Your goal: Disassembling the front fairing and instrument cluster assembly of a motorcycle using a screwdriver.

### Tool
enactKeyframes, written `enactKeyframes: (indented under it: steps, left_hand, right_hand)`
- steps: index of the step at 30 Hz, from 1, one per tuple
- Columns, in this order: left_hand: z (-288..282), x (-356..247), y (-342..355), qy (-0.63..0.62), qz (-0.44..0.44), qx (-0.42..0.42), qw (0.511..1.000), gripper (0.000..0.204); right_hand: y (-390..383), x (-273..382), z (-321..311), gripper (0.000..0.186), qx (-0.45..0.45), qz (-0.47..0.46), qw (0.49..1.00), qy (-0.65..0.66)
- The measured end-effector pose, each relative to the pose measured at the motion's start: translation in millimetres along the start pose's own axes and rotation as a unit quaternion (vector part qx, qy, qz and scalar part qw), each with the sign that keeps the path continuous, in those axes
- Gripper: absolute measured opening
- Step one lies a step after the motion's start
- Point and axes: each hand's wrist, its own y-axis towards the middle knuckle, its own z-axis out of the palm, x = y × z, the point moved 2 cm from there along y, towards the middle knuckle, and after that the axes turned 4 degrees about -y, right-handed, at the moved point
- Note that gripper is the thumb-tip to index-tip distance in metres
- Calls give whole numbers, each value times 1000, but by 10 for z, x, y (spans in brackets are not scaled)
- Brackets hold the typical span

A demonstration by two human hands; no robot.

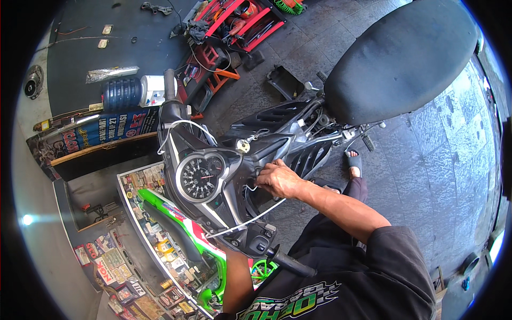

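My right hand (278,178) reaches in from the right to the inner cover just behind the handlebar of a motorcycle. Its fingers are curled and closed against the dark plastic, and whatever they grip is hidden. A short loop of white cable (250,188) shows beside the fingertips. My left forearm (237,274) passes down behind the near handlebar grip (293,262), next to a green, white and red fairing panel (213,250); the hand itself is out of sight. The round speedometer (201,177) faces up, and a key ring (243,145) lies above my right hand.
A large black seat (405,58) rises at the upper right. Red tool racks (250,26) stand at the far side. Beyond the handlebar is a glass display case (160,234) filled with small packaged parts. A dark plastic bin (285,82) lies on the tiled floor.
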Motion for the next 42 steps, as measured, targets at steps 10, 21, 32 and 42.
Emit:
enactKeyframes:
  steps: [10,21,32,42]
  left_hand:
    - [145,79,-19,-25,-12,-70,997,63]
    - [245,314,-195,-86,-3,-151,985,62]
    - [719,382,-442,-34,16,-23,999,53]
    - [936,896,-719,-104,-103,-95,985,55]
  right_hand:
    - [0,-81,140,17,-34,-36,999,23]
    - [5,-132,369,13,-31,-45,990,132]
    - [21,-23,43,16,-46,-54,997,13]
    - [2,-446,240,17,45,-95,994,-5]
